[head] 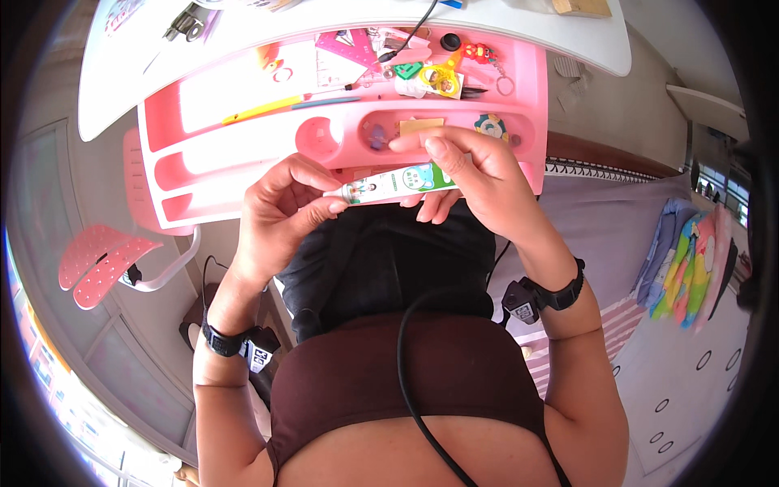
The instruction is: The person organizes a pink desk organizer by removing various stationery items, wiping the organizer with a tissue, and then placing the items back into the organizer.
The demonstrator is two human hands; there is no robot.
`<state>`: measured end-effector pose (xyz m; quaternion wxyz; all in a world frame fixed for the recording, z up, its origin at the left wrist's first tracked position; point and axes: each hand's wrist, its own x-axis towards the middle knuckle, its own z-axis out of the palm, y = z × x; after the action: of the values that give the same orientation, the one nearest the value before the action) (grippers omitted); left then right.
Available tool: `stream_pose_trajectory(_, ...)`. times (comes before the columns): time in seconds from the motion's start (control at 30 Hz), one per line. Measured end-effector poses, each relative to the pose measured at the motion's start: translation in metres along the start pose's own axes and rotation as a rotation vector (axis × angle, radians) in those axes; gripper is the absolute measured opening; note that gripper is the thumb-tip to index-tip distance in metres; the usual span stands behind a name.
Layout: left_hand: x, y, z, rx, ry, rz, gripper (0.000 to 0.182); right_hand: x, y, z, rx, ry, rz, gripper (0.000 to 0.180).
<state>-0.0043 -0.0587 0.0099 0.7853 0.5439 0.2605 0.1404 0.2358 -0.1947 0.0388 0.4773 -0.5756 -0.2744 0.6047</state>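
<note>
A slim white and green printed packet, perhaps a tube or small box (389,184), is held level between my two hands, over the near edge of a pink plastic drawer (255,146). My left hand (286,201) pinches its left end between thumb and fingertips. The right end lies in my right hand (471,176), with the thumb on its face and some fingers beneath it. In the drawer beyond are yellow scissors (447,79), a pink set square (347,52), a yellow pen (261,111), a red figure keyring (479,53) and a green plastic piece (409,70).
A white tabletop (122,79) overhangs the drawer, with a black cable (417,30) hanging from it. To the left stands a pink perforated chair (112,262). A bed with grey bedding (584,225) and folded colourful clothes (688,262) lies to the right.
</note>
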Motion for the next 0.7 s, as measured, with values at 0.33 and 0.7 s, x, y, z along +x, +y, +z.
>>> stream_pose_trajectory(0.33,0.0,-0.001,0.027,0.197,0.111,0.109,0.027,0.003,0.004,-0.009,-0.055,0.071,-0.097,0.054)
stream_pose_trajectory(0.7,-0.002,0.009,0.022,0.448,0.006,-0.105,0.03,0.0,0.009,-0.015,-0.08,0.057,-0.077,0.051)
